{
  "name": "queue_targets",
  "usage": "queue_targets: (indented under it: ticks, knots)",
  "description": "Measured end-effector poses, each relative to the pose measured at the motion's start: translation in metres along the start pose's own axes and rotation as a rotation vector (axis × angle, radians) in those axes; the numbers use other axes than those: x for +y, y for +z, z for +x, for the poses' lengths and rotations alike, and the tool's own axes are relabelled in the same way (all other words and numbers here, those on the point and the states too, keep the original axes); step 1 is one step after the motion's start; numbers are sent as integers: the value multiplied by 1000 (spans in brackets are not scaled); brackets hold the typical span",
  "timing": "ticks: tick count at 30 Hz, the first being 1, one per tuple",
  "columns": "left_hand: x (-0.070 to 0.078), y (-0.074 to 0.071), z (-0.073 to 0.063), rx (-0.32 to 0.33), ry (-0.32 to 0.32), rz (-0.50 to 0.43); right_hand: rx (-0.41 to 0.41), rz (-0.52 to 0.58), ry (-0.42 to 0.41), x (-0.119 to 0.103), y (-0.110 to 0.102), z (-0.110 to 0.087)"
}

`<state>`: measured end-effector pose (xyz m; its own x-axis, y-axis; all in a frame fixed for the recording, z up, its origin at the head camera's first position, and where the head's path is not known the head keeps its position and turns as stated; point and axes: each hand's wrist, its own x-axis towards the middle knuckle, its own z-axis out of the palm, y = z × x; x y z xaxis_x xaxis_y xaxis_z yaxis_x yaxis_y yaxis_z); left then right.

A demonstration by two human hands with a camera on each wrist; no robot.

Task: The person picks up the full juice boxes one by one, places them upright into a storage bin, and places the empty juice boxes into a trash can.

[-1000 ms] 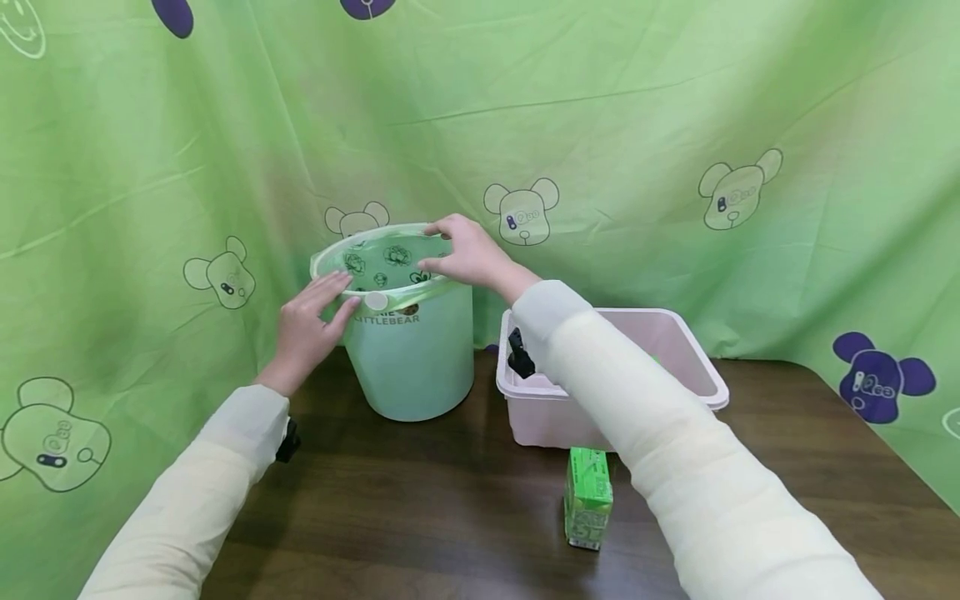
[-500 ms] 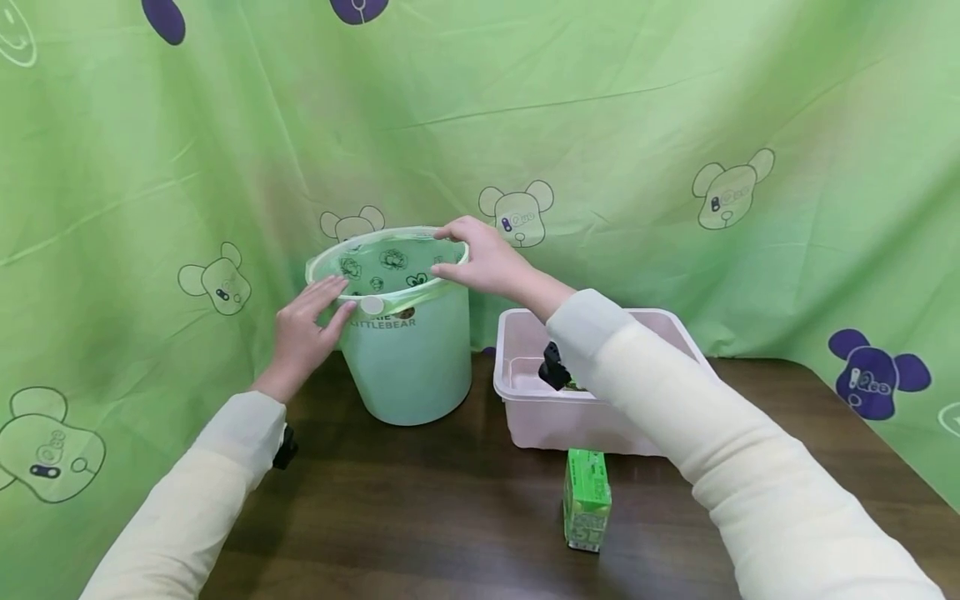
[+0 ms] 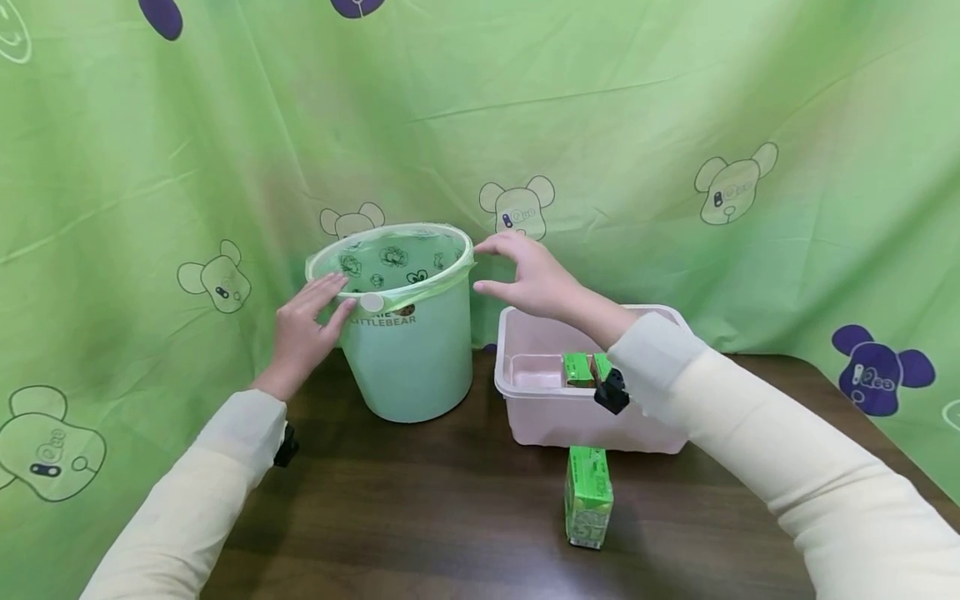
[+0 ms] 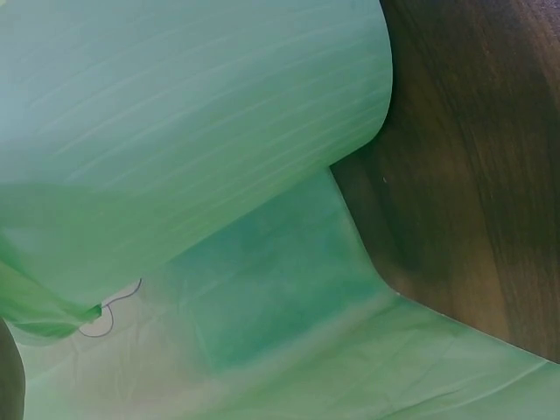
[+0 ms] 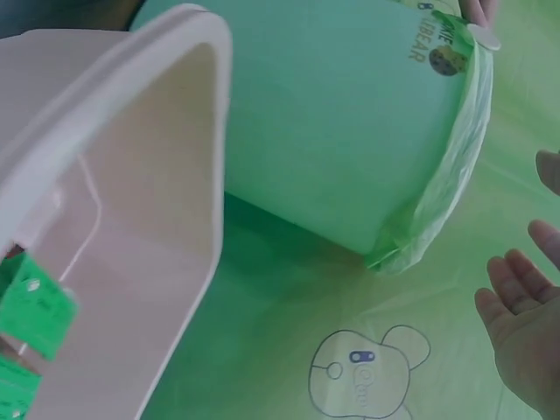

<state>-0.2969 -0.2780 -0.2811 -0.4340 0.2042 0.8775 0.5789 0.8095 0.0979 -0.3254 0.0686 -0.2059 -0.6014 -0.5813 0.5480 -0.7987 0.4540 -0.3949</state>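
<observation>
A pale green trash bin [image 3: 416, 367] stands on the table, lined with a thin green bag [image 3: 431, 292] whose edge is folded over the rim. My left hand [image 3: 303, 329] rests at the bin's near left rim, fingers fairly straight over the edge and thumb in front. Just off the bin's right side hovers my right hand [image 3: 536, 279], thumb and fingers spread with nothing between them. In the right wrist view that hand [image 5: 529, 324] is apart from the bag's edge. The left wrist view shows mostly the bin's wall [image 4: 192, 114].
Right of the bin stands a pink plastic basket [image 3: 540, 421] holding green boxes [image 3: 577, 369], partly hidden by the right sleeve. One green box [image 3: 588, 500] stands on the brown table [image 3: 420, 517] in front of it. A green curtain [image 3: 615, 100] with bear prints hangs behind.
My right hand has left the bin's right rim and moved right, its fingers now outside the bin. Green boxes in the basket have come into view. My left hand stays at the rim.
</observation>
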Motion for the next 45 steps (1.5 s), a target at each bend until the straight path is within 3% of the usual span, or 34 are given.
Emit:
queue_targets:
  ticks: [8,19,32,45]
  knots:
    - [0,-1,1,23,7,-8,36,12,-48,2,-6,-30]
    - [1,-1,0,2,1,3,73,49,-138,-1,-8,-67]
    - [3,-3,1,1,-2,-3,17,66,-202,-6,2,-109]
    - [3,-4,0,-9,-3,-5,-63,68,-178,-4,10,-159]
